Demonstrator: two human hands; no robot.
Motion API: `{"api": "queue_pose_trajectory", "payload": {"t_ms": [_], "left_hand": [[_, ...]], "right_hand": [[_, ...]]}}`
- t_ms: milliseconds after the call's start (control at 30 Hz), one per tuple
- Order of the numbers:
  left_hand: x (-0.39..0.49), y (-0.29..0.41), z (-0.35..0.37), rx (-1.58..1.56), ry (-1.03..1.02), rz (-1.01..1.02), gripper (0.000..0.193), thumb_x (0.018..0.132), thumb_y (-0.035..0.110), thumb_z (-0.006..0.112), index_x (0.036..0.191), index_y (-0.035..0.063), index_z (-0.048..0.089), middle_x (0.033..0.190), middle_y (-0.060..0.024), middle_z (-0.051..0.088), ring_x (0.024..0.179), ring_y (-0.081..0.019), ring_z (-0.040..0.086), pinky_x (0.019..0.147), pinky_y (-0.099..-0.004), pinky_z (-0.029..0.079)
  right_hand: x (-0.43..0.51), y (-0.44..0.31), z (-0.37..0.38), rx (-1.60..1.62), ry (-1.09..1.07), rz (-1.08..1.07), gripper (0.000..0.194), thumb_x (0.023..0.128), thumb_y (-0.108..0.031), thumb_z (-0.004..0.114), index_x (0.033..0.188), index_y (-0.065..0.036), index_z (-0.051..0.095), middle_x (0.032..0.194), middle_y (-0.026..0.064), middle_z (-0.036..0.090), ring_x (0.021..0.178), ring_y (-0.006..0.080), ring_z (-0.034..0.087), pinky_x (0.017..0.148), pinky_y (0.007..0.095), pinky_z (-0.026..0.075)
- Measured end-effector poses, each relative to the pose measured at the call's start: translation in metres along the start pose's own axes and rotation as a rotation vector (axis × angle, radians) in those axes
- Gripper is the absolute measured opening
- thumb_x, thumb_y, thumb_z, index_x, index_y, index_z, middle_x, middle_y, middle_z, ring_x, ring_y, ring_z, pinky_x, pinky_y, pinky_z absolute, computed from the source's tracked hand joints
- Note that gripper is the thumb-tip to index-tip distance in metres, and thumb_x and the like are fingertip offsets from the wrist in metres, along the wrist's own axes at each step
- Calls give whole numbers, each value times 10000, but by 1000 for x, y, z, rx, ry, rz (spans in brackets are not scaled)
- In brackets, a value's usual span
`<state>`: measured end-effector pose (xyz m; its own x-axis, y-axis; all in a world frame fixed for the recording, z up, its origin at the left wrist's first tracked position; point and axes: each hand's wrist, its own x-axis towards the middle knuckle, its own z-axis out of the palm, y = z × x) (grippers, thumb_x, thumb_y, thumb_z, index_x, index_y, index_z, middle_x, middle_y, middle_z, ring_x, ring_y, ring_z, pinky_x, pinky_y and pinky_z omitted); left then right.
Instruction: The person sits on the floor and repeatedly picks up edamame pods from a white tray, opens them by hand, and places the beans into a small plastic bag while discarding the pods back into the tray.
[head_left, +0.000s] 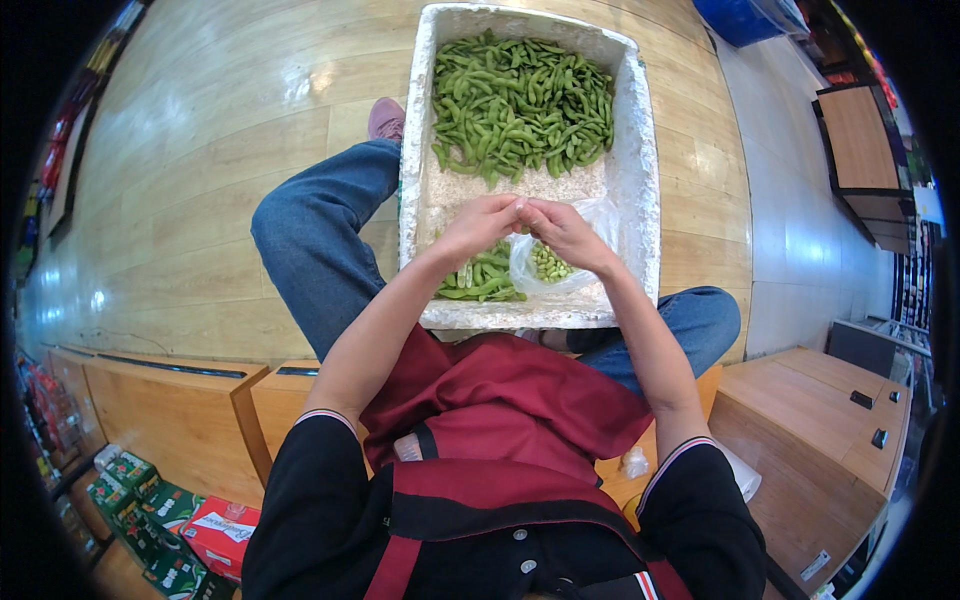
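Note:
My left hand (480, 223) and my right hand (568, 234) meet at the fingertips above a white foam box (646, 195). Pinched between them is a green soybean pod (524, 229), mostly hidden by the fingers. Beneath my right hand, a clear plastic bag (529, 280) sits open in the box with shelled green beans (551, 264) inside. A smaller pile of pods (491, 281) lies by the near wall, below my left hand and partly covered by it. Across the far half of the box spreads a large heap of green soybean pods (525, 105).
The box stands on a wood-look floor (202, 172) between my knees. A wooden cabinet (810, 427) is at the right, a low wooden unit (172, 412) at the left. Drink cartons (169, 517) are stacked lower left. A blue tub (742, 19) stands far right.

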<state>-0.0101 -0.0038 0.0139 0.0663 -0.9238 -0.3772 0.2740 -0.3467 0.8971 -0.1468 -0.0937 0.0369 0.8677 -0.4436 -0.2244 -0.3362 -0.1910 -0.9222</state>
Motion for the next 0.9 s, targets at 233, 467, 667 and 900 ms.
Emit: {"api": "queue_pose_trajectory", "payload": {"t_ms": [233, 467, 667, 900], "left_hand": [[-1, 14, -30, 803, -338, 38, 299, 801, 359, 557, 772, 77, 651, 641, -12, 577, 574, -126, 513, 527, -275, 401], [-7, 5, -23, 1274, -300, -28, 396, 711, 471, 615, 899, 125, 656, 784, -84, 646, 750, -242, 616, 658, -349, 477], [-2, -7, -24, 1185, -54, 105, 356, 762, 406, 589, 959, 113, 631, 811, -109, 643, 792, -281, 608, 708, -381, 470], [1, -14, -28, 1232, 15, 123, 327, 775, 368, 574, 949, 98, 631, 816, -137, 635, 798, -295, 604, 719, -405, 465]], "right_hand": [[-22, 20, -45, -324, -349, 135, 214, 832, -210, 519, 829, -13, 604, 730, 83, 577, 690, 184, 551, 644, 292, 440], [-21, 25, -37, -735, -455, 213, 240, 778, -214, 598, 966, -67, 623, 1050, 144, 583, 1004, 256, 543, 833, 338, 421], [41, 33, -16, -841, 181, 168, 294, 739, -356, 623, 839, -81, 648, 795, 102, 641, 724, 293, 611, 652, 395, 468], [84, 72, 6, -971, 264, 397, 394, 721, -444, 616, 787, -56, 627, 782, 139, 632, 745, 301, 610, 661, 393, 474]]}}
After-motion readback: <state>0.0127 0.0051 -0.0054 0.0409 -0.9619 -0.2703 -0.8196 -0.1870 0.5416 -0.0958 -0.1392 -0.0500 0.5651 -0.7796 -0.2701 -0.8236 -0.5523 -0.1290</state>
